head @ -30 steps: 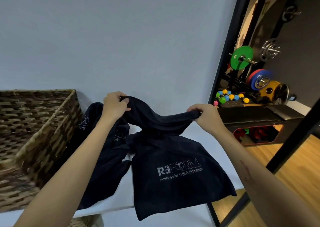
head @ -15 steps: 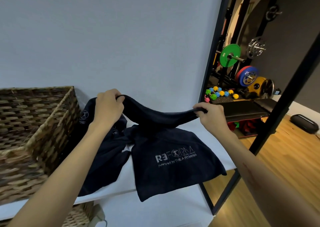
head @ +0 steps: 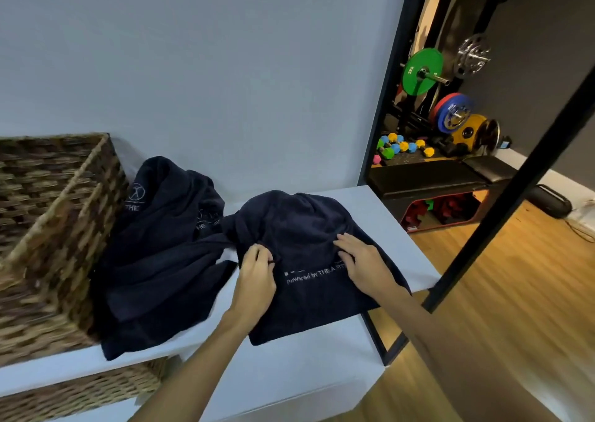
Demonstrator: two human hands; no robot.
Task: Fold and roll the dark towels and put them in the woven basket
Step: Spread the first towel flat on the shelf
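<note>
Left hand (head: 256, 281): fingers curling, pinching a fold of the dark navy printed towel (head: 309, 247) lying on the white shelf top (head: 409, 251).
Right hand (head: 362, 260): lying flat, fingers straight, pressing on the same towel just right of the left hand.
Heap of crumpled dark navy towels (head: 161, 238): sitting left of the left hand, touching the flat towel.
Brown woven wicker basket (head: 51, 228): standing further left, against the heap.
Green round weight plate (head: 421, 72): hanging well beyond the right hand.

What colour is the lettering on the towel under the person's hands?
Pale grey-white on the dark navy towel, seen in the head view, partly covered by both hands.
</note>
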